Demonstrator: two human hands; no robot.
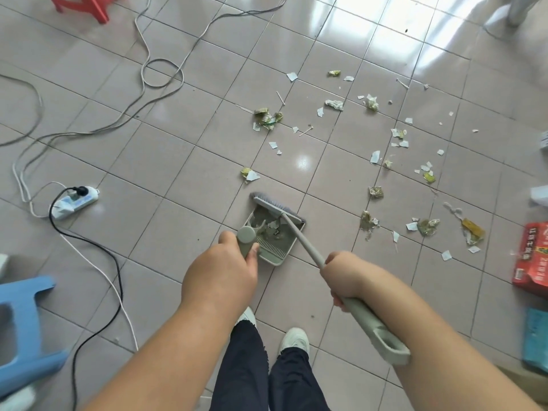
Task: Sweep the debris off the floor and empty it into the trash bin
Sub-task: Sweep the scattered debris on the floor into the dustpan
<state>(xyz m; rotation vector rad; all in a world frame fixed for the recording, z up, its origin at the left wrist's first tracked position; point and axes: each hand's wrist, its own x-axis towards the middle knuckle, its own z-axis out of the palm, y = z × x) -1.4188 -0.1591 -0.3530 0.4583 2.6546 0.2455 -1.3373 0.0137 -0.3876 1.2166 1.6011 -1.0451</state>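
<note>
At nine o'clock from my position, a blue plastic stool (22, 324) stands at the frame's edge, with a white power strip (75, 201) just beyond it and grey and black cables (89, 253) trailing across the grey tiled floor (166, 161). A red plastic stool (81, 5) sits far off at eleven o'clock.

My left hand (221, 274) is curled tight round the upright handle of the sage-green plastic dustpan (274, 237). The pan rests flat on the floor at twelve o'clock, directly ahead of my white shoes (295, 341). A few paper scraps lie inside it.

The grey-bristled head of the sage-green long-handled broom (277, 206) sits at the pan's far lip, touching it. My right hand (345, 277) is clamped round the broom's shaft, well apart from the left hand.

The torn paper and green wrapper debris (367, 143) remains scattered on the floor from twelve through two o'clock, beyond the pan and to its right; one scrap lies just past the broom head. A trash bin is not visible from this view.

At three o'clock, a red printed package (533, 259) lies at the frame's edge, with a teal object (536, 339) nearer me; its nature cannot be determined.
</note>
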